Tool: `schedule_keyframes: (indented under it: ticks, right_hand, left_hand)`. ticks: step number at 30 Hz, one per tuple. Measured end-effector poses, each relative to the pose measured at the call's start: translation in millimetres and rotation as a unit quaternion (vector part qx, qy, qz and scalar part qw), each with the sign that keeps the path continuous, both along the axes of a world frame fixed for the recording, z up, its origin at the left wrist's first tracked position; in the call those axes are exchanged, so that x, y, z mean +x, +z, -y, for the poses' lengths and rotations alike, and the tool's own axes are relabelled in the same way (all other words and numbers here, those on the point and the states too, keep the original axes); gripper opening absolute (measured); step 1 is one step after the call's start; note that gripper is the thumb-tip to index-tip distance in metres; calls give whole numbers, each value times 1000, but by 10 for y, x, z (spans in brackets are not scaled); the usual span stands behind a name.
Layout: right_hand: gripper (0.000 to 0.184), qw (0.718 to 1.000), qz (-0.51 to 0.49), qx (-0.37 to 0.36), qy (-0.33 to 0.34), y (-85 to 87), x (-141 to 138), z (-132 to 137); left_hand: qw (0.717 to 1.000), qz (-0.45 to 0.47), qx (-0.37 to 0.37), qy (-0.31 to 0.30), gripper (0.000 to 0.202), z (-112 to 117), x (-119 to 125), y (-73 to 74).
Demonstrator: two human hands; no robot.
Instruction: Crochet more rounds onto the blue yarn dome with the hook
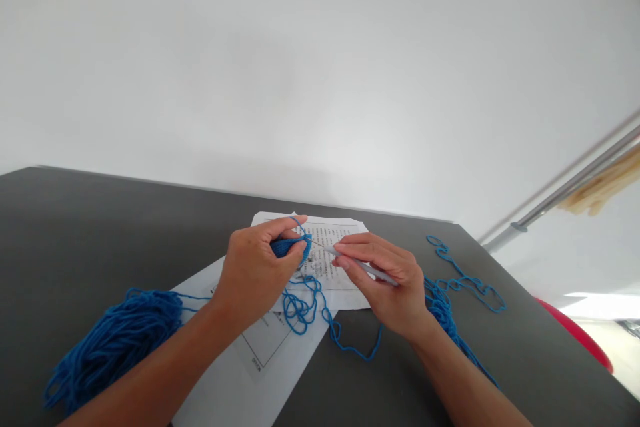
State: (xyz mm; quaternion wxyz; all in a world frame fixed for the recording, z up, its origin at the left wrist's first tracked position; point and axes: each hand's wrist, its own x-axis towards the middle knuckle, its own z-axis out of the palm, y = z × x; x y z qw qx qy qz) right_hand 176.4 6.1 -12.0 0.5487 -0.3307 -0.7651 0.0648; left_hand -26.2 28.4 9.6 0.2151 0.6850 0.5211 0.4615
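Note:
My left hand (pixel 253 273) is closed on a small blue crocheted piece (pixel 286 246), pinched between thumb and fingers, with a strand of blue yarn looped over the forefinger. My right hand (pixel 387 280) grips a grey crochet hook (pixel 345 257), whose tip points left into the piece. Both hands hover over printed paper sheets (pixel 327 273) on a dark grey table (pixel 75 233). Loose blue yarn (pixel 305 307) trails below the hands.
A thick hank of blue yarn (pixel 117 337) lies at the left near my forearm. More tangled yarn (pixel 463 283) spreads to the right. A white wall stands behind the table. A metal pole (pixel 565 190) and a red object (pixel 575 333) are at the right.

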Motion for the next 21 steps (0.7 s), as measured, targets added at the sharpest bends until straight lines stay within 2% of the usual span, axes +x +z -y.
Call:
schedule_keyframes:
  ticks: [3, 6, 8, 12, 17, 21]
  right_hand:
    - [21, 1000, -4, 4, -13, -52, -81, 9]
    - [22, 999, -41, -28, -14, -139, -177, 41]
    - [21, 990, -108, -89, 13, -188, -236, 71]
    - [21, 946, -233, -198, 110, -202, -315, 109]
    - [15, 930, -274, -197, 146, -147, -300, 108]
    - [15, 928, -277, -183, 167, -133, -237, 99]
  left_hand:
    - [1000, 4, 7, -15, 30, 7, 34, -15]
    - [999, 25, 17, -45, 27, 35, 75, -49]
    - [997, 46, 21, -57, 25, 53, 88, -61]
    - [992, 93, 17, -79, 18, 59, 73, -60]
    - [983, 152, -12, -103, 26, 50, 60, -66]
    - [959, 239, -76, -133, 35, 83, 79, -45]
